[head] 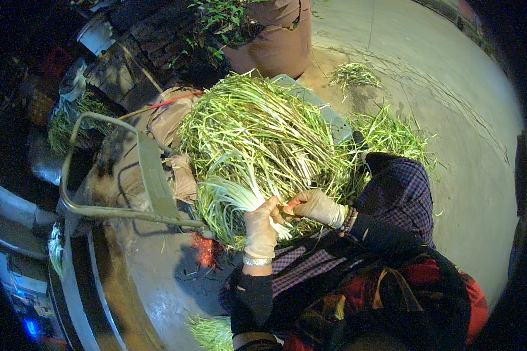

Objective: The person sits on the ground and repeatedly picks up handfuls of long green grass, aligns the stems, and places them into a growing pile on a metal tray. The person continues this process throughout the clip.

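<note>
My left hand point(260, 230), in a pale glove with a silver bracelet at the wrist, grips a bunch of long-leaved green stalks with white lower ends point(241, 197). Its leaves fan out to the upper left, and the white ends poke out below my fingers. Close beside it, my right hand point(319, 208) has its fingertips pinched together near the bunch; whether something thin is between them I cannot tell. This hand is gloved too, with a beaded bracelet. Just beyond both hands rises a large heap of green stalks point(263, 127).
Under the heap's far side shows a grey-green plastic surface point(316, 103). A metal-framed chair or stool point(156, 175) lies to the left. Loose greens point(391, 134) lie on the concrete floor at right, with a smaller pile point(355, 75) farther off. A large brown planter point(276, 39) stands behind.
</note>
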Tool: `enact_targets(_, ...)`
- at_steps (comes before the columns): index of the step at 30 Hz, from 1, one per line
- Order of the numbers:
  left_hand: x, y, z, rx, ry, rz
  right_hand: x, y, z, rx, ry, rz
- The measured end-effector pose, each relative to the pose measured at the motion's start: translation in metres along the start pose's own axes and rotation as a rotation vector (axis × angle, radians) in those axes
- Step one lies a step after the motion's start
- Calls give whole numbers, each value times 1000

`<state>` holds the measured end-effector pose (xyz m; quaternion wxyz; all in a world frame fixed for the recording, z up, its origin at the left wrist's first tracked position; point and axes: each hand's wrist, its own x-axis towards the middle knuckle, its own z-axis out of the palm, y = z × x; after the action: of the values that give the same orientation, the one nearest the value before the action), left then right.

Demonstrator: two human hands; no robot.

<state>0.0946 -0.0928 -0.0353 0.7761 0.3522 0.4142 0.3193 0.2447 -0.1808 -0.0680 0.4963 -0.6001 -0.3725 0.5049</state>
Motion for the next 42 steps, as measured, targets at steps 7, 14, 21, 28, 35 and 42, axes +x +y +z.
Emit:
enact_targets(7, 5, -5, -1, 131, -17, 84, 2, -5, 5, -170, 33, -27)
enact_targets(14, 4, 0, -5, 109, -120, 98, 17, -3, 8, 111, -37, 2)
enact_targets(21, 9, -2, -5, 31, -27, 78, 18, 4, 15, -124, 144, -137)
enact_targets(28, 6, 7, -9, 37, -199, 105, 21, -12, 26, 575, -284, -119)
enact_targets(35, 6, 5, -5, 110, -39, 161, 42, 1, 28, 375, 228, 139)
enact_targets(42, 5, 35, -26, 29, 66, 245, -14, 37, -23, -295, 283, 192)
